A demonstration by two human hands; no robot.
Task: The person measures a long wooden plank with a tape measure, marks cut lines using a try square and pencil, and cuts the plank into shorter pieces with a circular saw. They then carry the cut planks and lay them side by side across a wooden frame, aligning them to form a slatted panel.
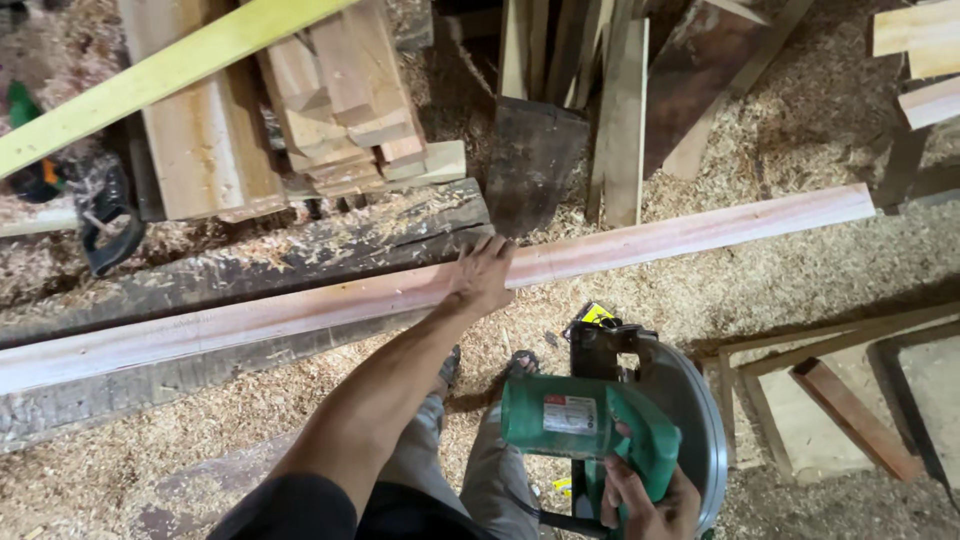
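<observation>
**Hand on plank, saw held ready**

Head view: the left hand (482, 275) lies flat, fingers spread, on the long pale plank (650, 240) resting across a dark beam (250, 270). The right hand (645, 505), fingers closed, grips the green circular saw (600, 425). With the blade near the legs, a slip on the sawdust floor (800, 130) could cause injury.

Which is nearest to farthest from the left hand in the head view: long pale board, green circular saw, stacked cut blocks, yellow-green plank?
From the left hand:
1. Long pale board, directly under the palm, touching.
2. Green circular saw, below and to the right, held in the right hand.
3. Stacked cut blocks, up and to the left.
4. Yellow-green plank, far upper left.
</observation>
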